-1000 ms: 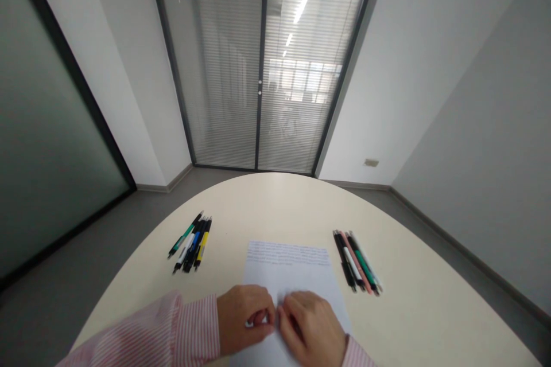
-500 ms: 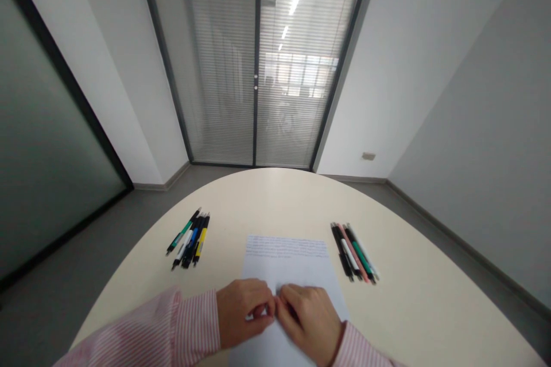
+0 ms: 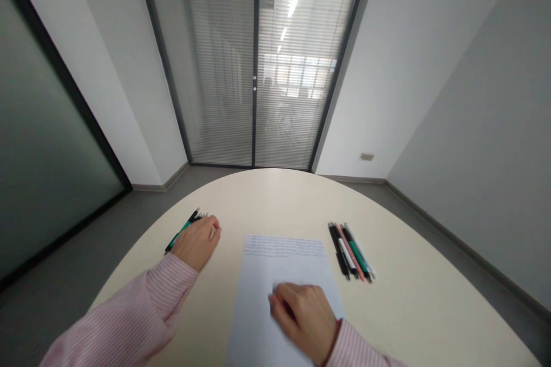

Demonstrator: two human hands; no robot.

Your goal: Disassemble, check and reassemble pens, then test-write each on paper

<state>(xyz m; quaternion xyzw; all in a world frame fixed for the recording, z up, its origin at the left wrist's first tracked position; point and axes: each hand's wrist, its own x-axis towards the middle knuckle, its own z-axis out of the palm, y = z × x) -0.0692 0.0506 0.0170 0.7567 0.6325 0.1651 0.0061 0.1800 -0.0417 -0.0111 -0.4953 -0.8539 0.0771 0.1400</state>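
My left hand [image 3: 198, 242] is over the pens at the left of the table, thumb and index finger curled toward each other. It covers most of that group. A green and black pen [image 3: 187, 225] shows along its outer side, and a few pen tips stick out past the knuckles. Whether anything is between those fingers is hidden. My right hand [image 3: 305, 316] rests in a loose fist on a white sheet of paper [image 3: 253, 309], with nothing seen in it. Several lines of handwriting run across the paper's top.
To the right of the paper lies a second group of pens [image 3: 352, 252], black, white, pink and green, side by side. All this is on a round cream table [image 3: 275, 200]. Beyond its far edge are a glass door with blinds [image 3: 224, 97] and white walls.
My left hand has left my right hand at the middle of the paper and moved left and away from me, onto the left pens. My right hand has stayed nearly still.
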